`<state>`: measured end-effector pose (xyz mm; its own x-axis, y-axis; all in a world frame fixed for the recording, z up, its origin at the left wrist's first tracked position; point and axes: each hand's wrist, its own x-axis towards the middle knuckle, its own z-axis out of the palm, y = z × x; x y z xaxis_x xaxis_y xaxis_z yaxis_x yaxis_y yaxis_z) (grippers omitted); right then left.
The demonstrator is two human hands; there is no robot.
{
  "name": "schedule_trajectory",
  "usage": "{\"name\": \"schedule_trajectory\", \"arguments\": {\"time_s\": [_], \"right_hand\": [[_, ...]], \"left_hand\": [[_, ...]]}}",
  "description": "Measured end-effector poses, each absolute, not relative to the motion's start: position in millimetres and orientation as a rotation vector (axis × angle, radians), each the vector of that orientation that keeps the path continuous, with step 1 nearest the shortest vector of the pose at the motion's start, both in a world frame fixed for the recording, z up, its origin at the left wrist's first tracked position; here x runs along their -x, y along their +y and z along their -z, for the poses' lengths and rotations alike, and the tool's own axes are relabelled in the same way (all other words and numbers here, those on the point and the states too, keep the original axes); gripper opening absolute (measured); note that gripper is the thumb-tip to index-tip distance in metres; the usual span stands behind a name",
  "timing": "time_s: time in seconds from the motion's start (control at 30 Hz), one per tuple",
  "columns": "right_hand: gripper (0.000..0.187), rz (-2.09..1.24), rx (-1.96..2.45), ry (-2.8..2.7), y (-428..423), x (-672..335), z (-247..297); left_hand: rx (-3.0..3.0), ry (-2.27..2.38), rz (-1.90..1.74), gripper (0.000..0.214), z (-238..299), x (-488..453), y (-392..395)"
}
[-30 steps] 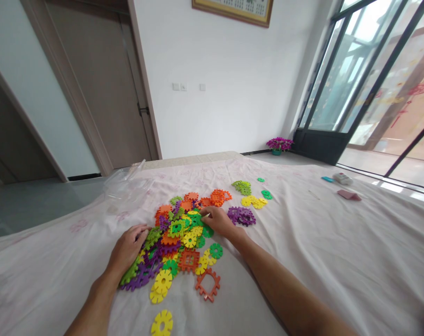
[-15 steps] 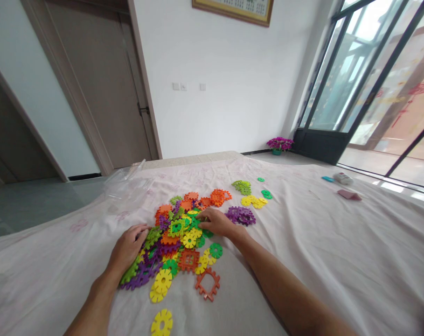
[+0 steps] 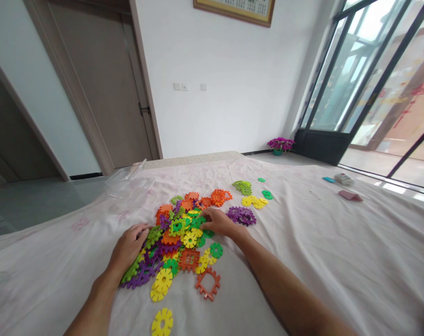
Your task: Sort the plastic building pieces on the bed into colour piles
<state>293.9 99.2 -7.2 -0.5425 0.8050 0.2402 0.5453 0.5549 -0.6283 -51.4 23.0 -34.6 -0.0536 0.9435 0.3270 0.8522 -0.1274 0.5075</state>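
A mixed heap of plastic interlocking building pieces (image 3: 170,238) lies on the cloth between my hands, with notched discs and toothed squares in yellow, green, orange and purple. My left hand (image 3: 129,245) rests against the heap's left side, its fingers stretched along lime-green and purple pieces, holding nothing. At the heap's right side, the thumb and fingers of my right hand (image 3: 215,220) close around the edge of a green notched disc (image 3: 198,222); the fingertips are partly hidden. Nearer me are a red-orange toothed frame (image 3: 208,283) and a loose yellow disc (image 3: 162,322).
Right of the heap lie separate groups: purple squares (image 3: 241,215), yellow discs (image 3: 254,201), lime-green pieces (image 3: 242,187), green discs (image 3: 267,194) and orange squares (image 3: 218,197). A clear plastic bag (image 3: 126,184) sits at the back left. A pink item (image 3: 351,195) and a white object (image 3: 344,178) lie far right.
The view has shifted very slightly. Both hands stay almost in place, and the heap and sorted groups look the same.
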Motion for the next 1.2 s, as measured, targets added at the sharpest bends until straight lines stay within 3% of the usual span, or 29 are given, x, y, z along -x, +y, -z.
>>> {"name": "schedule_trajectory", "arguments": {"time_s": [0.3, 0.57, 0.9, 1.2], "right_hand": [[0.037, -0.640, 1.123, -2.263, 98.0, -293.4, 8.0], [0.026, -0.514, 1.076, -2.284, 100.9, -293.9, 11.5], [0.035, -0.511, 1.036, -2.338, 101.6, -294.7, 9.5], [0.026, -0.490, 1.049, -2.353, 99.1, -294.2, 6.8]], "left_hand": [[-2.042, 1.976, -0.916, 0.039, 31.5, 49.5, 21.4], [-2.054, 1.997, -0.932, 0.039, 29.1, 48.4, 20.8], [-2.050, 1.997, -0.906, 0.040, 26.9, 47.3, 19.5], [-2.042, 1.978, -0.908, 0.039, 30.3, 49.5, 21.1]]}}
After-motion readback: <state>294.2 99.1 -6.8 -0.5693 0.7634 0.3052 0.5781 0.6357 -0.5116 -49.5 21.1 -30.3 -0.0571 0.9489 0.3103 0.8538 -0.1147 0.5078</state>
